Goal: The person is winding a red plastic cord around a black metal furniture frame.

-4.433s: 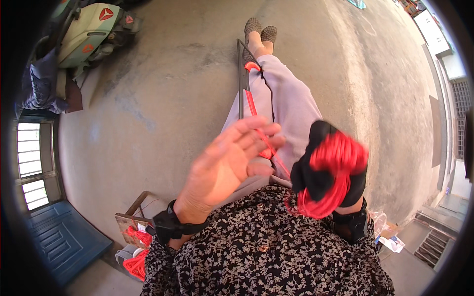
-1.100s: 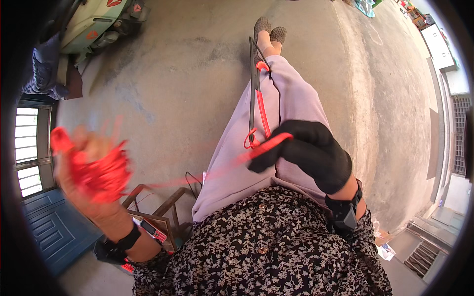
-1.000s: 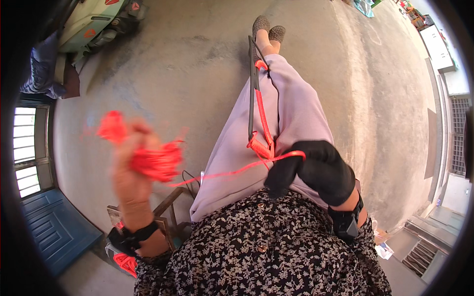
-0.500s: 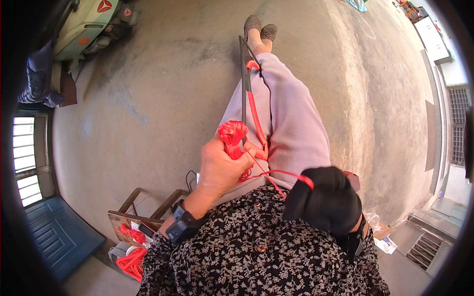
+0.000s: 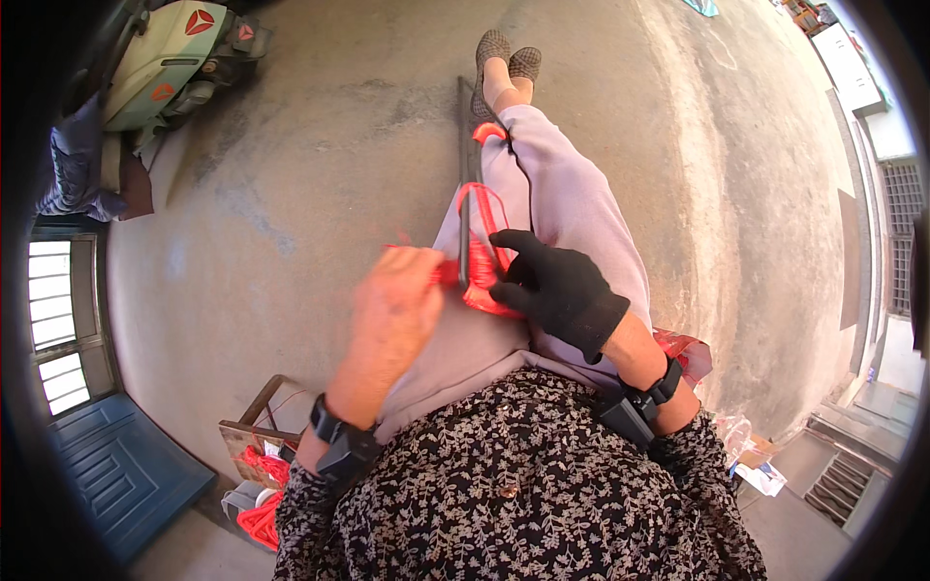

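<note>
A narrow dark metal frame [image 5: 463, 145] lies lengthwise along my legs. Red cord covers its near end [image 5: 489, 302], and another red wrap [image 5: 489, 132] sits farther along it. My bare left hand [image 5: 392, 310], smeared by motion, is closed on red cord at the frame's left side. Between the hands, a bundle of shiny red cord [image 5: 481, 261] lies across the frame opening, partly hidden by the dark bar. My right hand [image 5: 567, 295], in a black glove, reaches in from the right with thumb and forefinger curled around the bundle's right side.
A small wooden stool [image 5: 247, 441] at lower left holds red cord, with more red cord [image 5: 260, 523] beside it. A blue panelled door [image 5: 131, 474] stands behind. A pale motor scooter [image 5: 170, 63] is at upper left. Plastic and paper scraps [image 5: 760, 474] lie at right.
My left hand has shifted left and forward with the cord. My gloved right hand has swung from near my waist forward and left to the frame. The frame's far end has tilted slightly left.
</note>
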A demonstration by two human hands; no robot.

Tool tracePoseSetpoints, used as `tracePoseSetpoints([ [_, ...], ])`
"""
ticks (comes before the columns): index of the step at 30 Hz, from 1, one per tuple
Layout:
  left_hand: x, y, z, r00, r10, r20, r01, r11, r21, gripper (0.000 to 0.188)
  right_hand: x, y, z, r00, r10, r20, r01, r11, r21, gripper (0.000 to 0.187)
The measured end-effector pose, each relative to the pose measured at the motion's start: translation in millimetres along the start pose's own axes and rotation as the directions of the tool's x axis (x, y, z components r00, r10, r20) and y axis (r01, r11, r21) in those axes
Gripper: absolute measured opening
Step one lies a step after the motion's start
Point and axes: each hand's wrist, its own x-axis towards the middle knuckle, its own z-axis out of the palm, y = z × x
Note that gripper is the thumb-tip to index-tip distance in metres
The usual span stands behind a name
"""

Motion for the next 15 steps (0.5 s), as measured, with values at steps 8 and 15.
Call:
tracePoseSetpoints([
  [8,13,22,4,0.957,-0.283,-0.064,0.154,0.683,-0.714,0.036,-1,30,-22,0.96,0.128,-0.248,0.104,0.659,0.745,0.037],
  [15,7,58,-35,0.888,0.091,0.451,0.46,-0.216,-0.861,0.052,-43,-22,-49,0.933,0.204,-0.295,0.346,-0.29,0.892,0.043],
])
